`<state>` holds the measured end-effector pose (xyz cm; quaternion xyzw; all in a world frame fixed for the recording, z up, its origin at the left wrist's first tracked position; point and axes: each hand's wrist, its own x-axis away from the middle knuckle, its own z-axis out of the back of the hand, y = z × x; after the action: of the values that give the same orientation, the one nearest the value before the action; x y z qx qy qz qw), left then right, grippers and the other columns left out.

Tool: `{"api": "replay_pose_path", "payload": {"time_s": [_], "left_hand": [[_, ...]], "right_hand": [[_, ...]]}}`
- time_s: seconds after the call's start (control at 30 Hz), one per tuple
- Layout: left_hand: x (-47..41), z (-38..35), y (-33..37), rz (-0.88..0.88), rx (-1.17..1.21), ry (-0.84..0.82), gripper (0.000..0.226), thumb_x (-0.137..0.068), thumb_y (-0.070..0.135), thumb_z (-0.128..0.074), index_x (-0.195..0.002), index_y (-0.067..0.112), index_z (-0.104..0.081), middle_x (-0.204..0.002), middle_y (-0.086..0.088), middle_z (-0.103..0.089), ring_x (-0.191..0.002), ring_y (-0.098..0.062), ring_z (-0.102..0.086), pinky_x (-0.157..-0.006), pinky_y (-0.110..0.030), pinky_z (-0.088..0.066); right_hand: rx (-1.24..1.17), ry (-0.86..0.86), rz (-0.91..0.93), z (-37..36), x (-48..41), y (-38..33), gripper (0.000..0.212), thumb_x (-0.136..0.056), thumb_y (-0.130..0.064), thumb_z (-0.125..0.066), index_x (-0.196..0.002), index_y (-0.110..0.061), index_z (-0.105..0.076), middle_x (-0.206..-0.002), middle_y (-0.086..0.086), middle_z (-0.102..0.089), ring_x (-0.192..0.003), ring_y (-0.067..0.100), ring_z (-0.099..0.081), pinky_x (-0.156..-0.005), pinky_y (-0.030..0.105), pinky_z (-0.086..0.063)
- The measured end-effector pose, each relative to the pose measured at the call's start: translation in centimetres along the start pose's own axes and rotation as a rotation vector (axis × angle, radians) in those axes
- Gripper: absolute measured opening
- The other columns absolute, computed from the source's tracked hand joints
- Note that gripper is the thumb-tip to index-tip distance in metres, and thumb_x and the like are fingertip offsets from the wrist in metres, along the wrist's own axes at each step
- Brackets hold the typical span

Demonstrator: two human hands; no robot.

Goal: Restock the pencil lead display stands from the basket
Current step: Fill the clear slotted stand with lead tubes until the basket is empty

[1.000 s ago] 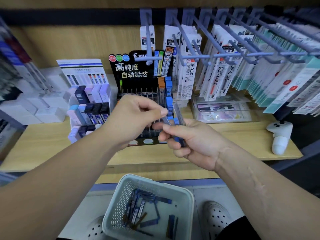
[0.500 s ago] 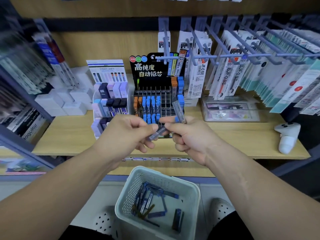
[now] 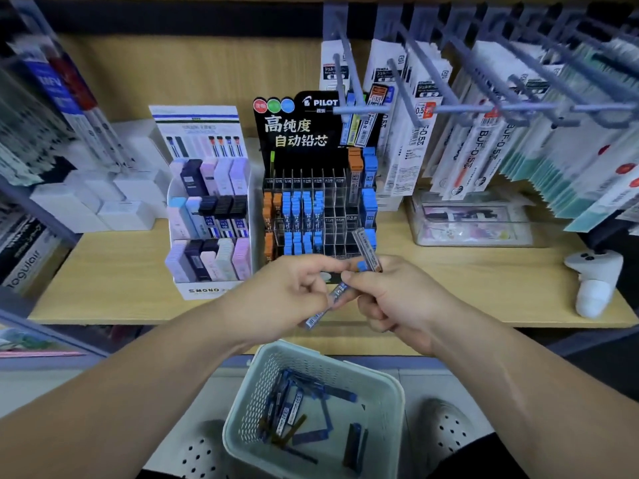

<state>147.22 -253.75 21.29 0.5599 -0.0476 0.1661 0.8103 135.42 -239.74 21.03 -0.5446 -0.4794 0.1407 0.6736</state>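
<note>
Centrally, a slim blue-printed lead case (image 3: 326, 304) is pinched between left hand (image 3: 287, 299) and right hand (image 3: 401, 302), near the black tiered display stand (image 3: 297, 133). A grey case (image 3: 368, 250) is gripped upright by the right hand. More cases are held in the pale perforated plastic basket (image 3: 249, 402), nearest.

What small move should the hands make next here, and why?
Probably the left hand should draw the slanted lead case clear of the right hand and carry it up to the empty slots in the Pilot stand. Both hands pinch that case, the right hand also holds a second case upright, and those slots stand bare beside the blue rows.
</note>
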Motion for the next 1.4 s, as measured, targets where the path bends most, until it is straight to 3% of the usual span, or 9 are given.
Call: {"api": "replay_pose_path", "payload": {"time_s": [0.2,0.5,0.6,0.77,0.83,0.93,1.1,1.27,1.4], "left_hand": [[-1.5,0.7,-1.0,-0.042,-0.141,-0.115,0.042,-0.100,0.009,-0.052,-0.132,0.035,-0.057,-0.071,0.012,-0.055,-0.065,-0.008,-0.052,-0.068,-0.035,-0.050],[-2.7,2.8,-0.9,-0.021,-0.053,-0.191,0.029,-0.098,0.002,-0.053,-0.116,0.024,-0.059,-0.077,0.001,-0.053,-0.067,-0.018,-0.045,-0.063,-0.033,-0.042],[-2.9,3.8,-0.8,0.011,0.046,-0.081,0.025,-0.092,-0.004,-0.055,-0.106,0.017,-0.057,-0.075,-0.008,-0.060,-0.060,-0.018,-0.053,-0.059,-0.035,-0.045],[-3.5,4.5,-0.8,-0.033,0.144,0.290,0.028,-0.081,-0.012,-0.064,-0.092,0.013,-0.059,-0.068,-0.025,-0.067,-0.054,-0.030,-0.065,-0.055,-0.041,-0.057],[-3.8,4.3,-0.8,-0.082,0.094,0.328,0.030,-0.080,-0.009,-0.068,-0.097,0.016,-0.062,-0.068,-0.021,-0.069,-0.057,-0.033,-0.067,-0.061,-0.047,-0.061],[-4.3,4.1,-1.2,-0.138,-0.007,0.313,0.034,-0.082,0.002,-0.076,-0.104,0.026,-0.067,-0.071,-0.006,-0.073,-0.064,-0.029,-0.069,-0.070,-0.042,-0.061],[-5.2,3.5,-1.9,-0.241,-0.120,0.470,0.019,-0.082,0.006,-0.079,-0.090,0.023,-0.075,-0.076,0.005,-0.070,-0.068,-0.009,-0.065,-0.070,-0.020,-0.055],[-6.0,2.8,-2.4,-0.243,-0.167,0.500,0.016,-0.082,0.008,-0.080,-0.083,0.023,-0.074,-0.072,0.015,-0.068,-0.064,-0.001,-0.062,-0.067,-0.015,-0.052],[-6.6,3.1,-2.0,-0.256,-0.244,0.498,0.016,-0.083,0.009,-0.079,-0.082,0.024,-0.073,-0.053,0.024,-0.057,-0.050,-0.001,-0.050,-0.059,-0.013,-0.045]], "right_hand": [[-0.085,0.029,-0.069,0.6,-0.9,0.0,0.022,-0.101,-0.010,-0.055,-0.122,-0.004,-0.060,-0.084,0.022,-0.075,-0.042,0.011,-0.030,-0.041,0.020,-0.019],[-0.140,0.013,-0.044,0.9,-1.1,-0.8,0.027,-0.101,-0.006,-0.051,-0.125,-0.014,-0.062,-0.095,0.022,-0.076,-0.041,0.010,-0.030,-0.038,0.018,-0.019],[-0.141,0.048,-0.020,1.8,-1.1,-1.1,0.027,-0.102,-0.006,-0.051,-0.124,-0.015,-0.063,-0.095,0.019,-0.076,-0.042,0.009,-0.030,-0.038,0.020,-0.020],[-0.153,0.078,0.011,3.2,-0.9,-1.2,0.026,-0.103,-0.011,-0.052,-0.125,-0.015,-0.065,-0.097,0.020,-0.076,-0.044,0.009,-0.030,-0.040,0.020,-0.019],[-0.150,0.069,0.021,3.2,-0.8,-1.2,0.026,-0.103,-0.011,-0.052,-0.124,-0.015,-0.065,-0.096,0.019,-0.076,-0.044,0.009,-0.030,-0.040,0.020,-0.019],[-0.132,0.060,0.027,2.9,-0.6,-1.1,0.026,-0.102,-0.011,-0.053,-0.123,-0.016,-0.067,-0.093,0.019,-0.075,-0.045,0.010,-0.029,-0.039,0.020,-0.021],[-0.121,0.059,0.030,3.0,-0.5,-0.9,0.025,-0.102,-0.012,-0.053,-0.123,-0.016,-0.067,-0.090,0.018,-0.075,-0.044,0.010,-0.030,-0.039,0.020,-0.020],[-0.147,0.067,0.033,3.0,-0.5,-0.8,0.022,-0.101,-0.010,-0.054,-0.117,-0.012,-0.070,-0.067,0.007,-0.059,-0.045,0.010,-0.028,-0.040,0.020,-0.017],[-0.158,0.073,0.035,3.2,-0.5,-0.7,0.022,-0.101,-0.010,-0.054,-0.116,-0.010,-0.070,-0.064,0.005,-0.053,-0.046,0.011,-0.028,-0.042,0.021,-0.015]]}}
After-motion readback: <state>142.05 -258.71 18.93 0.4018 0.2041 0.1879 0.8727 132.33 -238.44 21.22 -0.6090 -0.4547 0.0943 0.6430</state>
